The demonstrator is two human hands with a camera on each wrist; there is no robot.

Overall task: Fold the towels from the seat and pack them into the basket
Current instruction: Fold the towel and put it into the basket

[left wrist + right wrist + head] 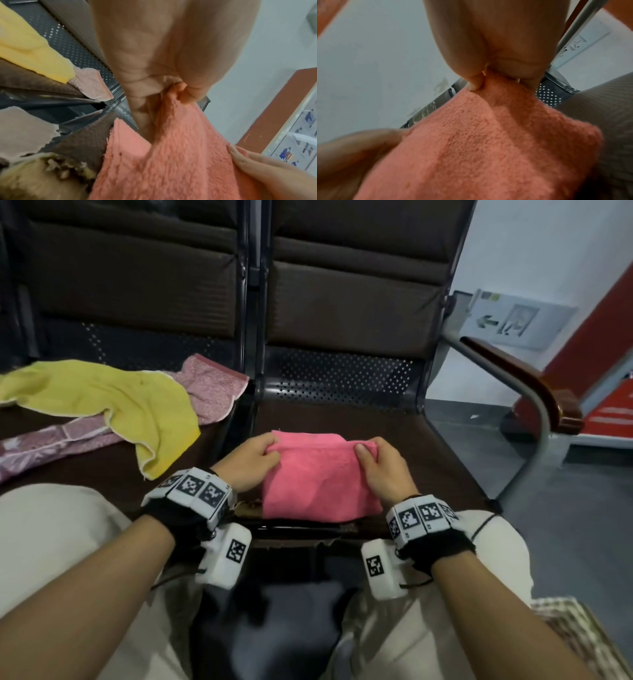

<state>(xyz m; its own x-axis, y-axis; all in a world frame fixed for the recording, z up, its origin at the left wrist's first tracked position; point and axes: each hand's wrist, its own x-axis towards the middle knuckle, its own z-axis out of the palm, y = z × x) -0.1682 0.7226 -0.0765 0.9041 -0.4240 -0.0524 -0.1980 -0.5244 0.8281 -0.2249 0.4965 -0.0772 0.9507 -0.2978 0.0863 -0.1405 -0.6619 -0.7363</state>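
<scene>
A pink towel (318,477) lies partly folded on the dark seat (428,446) in front of me. My left hand (253,455) pinches its far left corner between thumb and fingers. My right hand (371,455) pinches the far right corner the same way. The left wrist view shows the pink towel (171,155) bunched in my left hand (176,88). In the right wrist view the pink towel (479,142) is nipped by my right hand (486,75). A yellow towel (113,402) lies crumpled on the neighbouring seat, over a mauve patterned towel (212,385).
A curved metal armrest with a wooden top (534,392) bounds the seat on the right. A checked woven surface (579,635) shows at the lower right corner beside my knee. The seat backs (352,285) rise behind the towels. Grey floor (582,525) lies to the right.
</scene>
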